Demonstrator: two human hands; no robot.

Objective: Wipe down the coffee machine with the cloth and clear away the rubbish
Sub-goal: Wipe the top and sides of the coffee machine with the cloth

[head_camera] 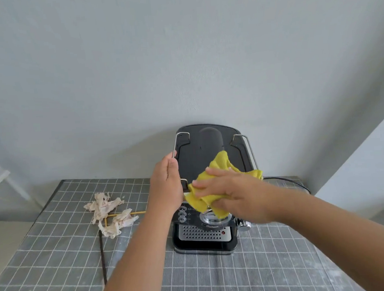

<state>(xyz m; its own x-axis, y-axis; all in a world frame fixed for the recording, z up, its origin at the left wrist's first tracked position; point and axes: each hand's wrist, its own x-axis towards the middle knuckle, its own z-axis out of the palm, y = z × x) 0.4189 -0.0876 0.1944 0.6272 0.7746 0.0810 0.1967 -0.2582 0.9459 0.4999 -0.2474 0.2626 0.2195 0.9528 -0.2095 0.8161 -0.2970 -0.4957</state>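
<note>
R hand [233,192], cloth [214,189] on machine [201,158]

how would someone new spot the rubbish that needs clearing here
Start at the black coffee machine on the grey checked tablecloth. Look to its left: the crumpled tissues lie there, over thin sticks. They are whitish and stained, unlike the yellow cloth on the machine.

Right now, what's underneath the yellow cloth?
The yellow cloth lies on the coffee machine, over its top front edge, pressed by the right hand. The surface beneath it is hidden.
</note>
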